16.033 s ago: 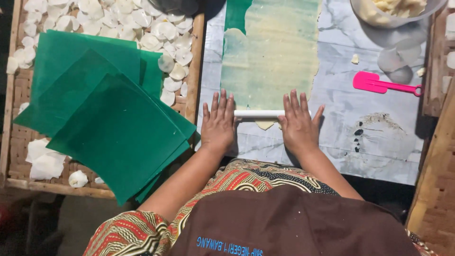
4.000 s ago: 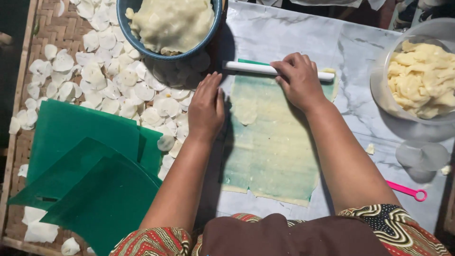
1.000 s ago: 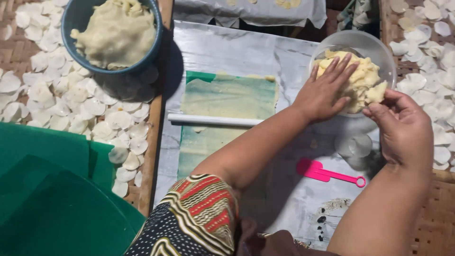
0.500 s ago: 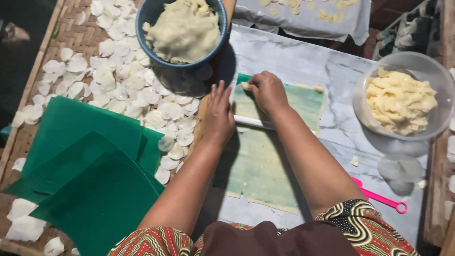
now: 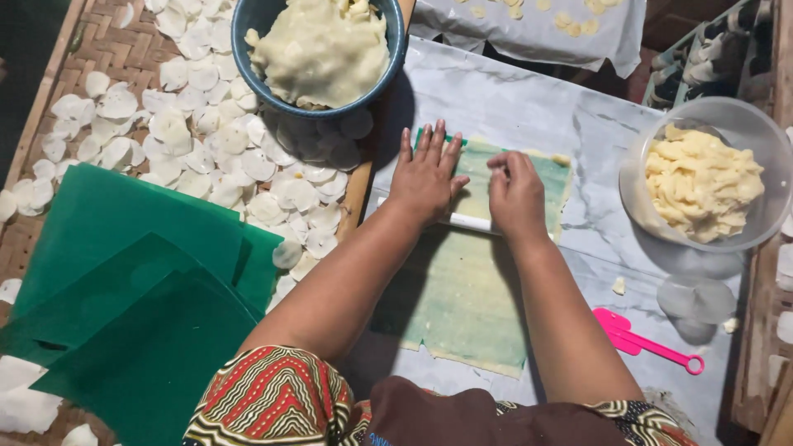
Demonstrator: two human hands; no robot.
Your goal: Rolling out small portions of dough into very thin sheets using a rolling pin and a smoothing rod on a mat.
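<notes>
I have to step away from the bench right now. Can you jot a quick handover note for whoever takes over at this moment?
Left hand: flat, palm down on the white roller.
Right hand: palm down on the same roller, beside the left.
Roller lies across the far part of the dough sheet, which sits on a green mat on the marble top.
Done: the sheet is rolled thin below the roller.
Left: the far strip above the roller.
Nearby: blue bowl of dough, clear bowl of pieces, pink tool, green sheets.
</notes>
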